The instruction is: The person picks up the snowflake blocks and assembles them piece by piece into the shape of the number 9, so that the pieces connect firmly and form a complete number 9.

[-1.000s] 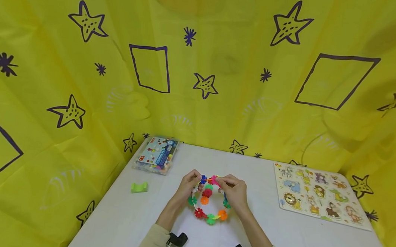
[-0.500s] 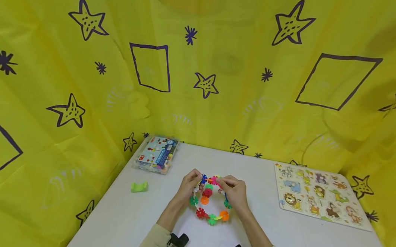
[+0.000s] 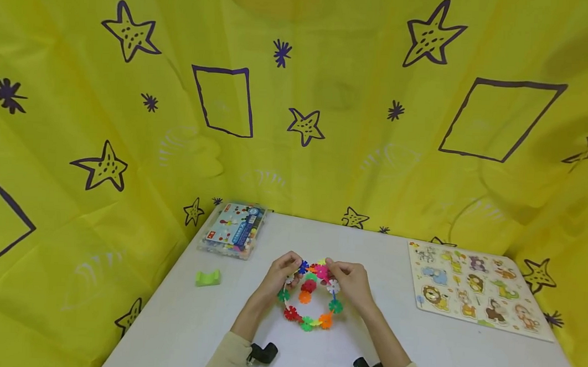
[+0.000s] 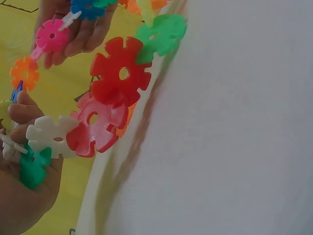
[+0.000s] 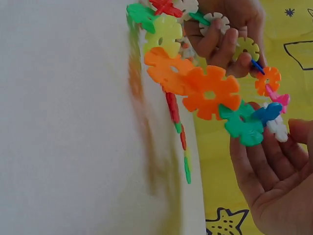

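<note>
A ring of colourful snowflake discs (image 3: 291, 313), slotted edge to edge, hangs between both hands above the table. My left hand (image 3: 271, 279) pinches it near a blue disc (image 3: 303, 267); in the left wrist view its fingers curl at a pale yellow disc (image 4: 5, 113). At the right, my right hand (image 3: 352, 286) is beside a pink disc (image 3: 321, 271). Its loosely extended fingers lie behind a teal disc (image 5: 242, 125) and a white disc (image 5: 279, 129) in the right wrist view, the thumb apart from them. Red and orange discs dangle inside the ring.
A clear box of small pieces (image 3: 234, 230) stands at the back left of the white table (image 3: 166, 332). Nearer lies a light green block (image 3: 208, 278). An animal puzzle board (image 3: 478, 287) lies on the right. Yellow patterned cloth (image 3: 324, 168) hangs behind.
The right hand's thumb has moved off the pink disc, and the hand has shifted slightly right. The ring's lower part has swung slightly left. The left hand keeps its grip.
</note>
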Demonstrator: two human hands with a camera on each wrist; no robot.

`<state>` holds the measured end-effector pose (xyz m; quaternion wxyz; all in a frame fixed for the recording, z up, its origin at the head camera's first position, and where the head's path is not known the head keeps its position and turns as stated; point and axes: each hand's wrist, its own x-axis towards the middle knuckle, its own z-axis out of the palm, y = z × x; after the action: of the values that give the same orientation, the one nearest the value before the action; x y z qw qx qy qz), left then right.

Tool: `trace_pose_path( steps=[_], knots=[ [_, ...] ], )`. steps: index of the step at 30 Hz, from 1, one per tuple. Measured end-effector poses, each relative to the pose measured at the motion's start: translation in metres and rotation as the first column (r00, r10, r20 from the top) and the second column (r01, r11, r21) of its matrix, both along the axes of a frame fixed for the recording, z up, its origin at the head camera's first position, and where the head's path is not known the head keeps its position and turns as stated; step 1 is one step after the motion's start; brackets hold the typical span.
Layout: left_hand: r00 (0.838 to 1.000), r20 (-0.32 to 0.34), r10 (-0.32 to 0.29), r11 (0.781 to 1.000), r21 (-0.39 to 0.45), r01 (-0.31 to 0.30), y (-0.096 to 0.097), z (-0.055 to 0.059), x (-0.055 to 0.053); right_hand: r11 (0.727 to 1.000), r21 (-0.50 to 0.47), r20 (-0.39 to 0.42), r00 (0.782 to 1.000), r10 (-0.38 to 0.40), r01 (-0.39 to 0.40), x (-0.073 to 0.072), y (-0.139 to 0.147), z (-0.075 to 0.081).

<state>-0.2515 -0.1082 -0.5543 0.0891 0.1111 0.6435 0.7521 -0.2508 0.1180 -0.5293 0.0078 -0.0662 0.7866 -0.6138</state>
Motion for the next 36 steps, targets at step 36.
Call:
trace_pose_path(
  steps=[36],
  knots=[
    [0.999,-0.043,-0.022,0.992,-0.127,0.016,-0.001,-0.003,-0.001,0.930,0.362,-0.042,0.998,-0.045,0.057,-0.042,0.025,-0.021]
  ],
)
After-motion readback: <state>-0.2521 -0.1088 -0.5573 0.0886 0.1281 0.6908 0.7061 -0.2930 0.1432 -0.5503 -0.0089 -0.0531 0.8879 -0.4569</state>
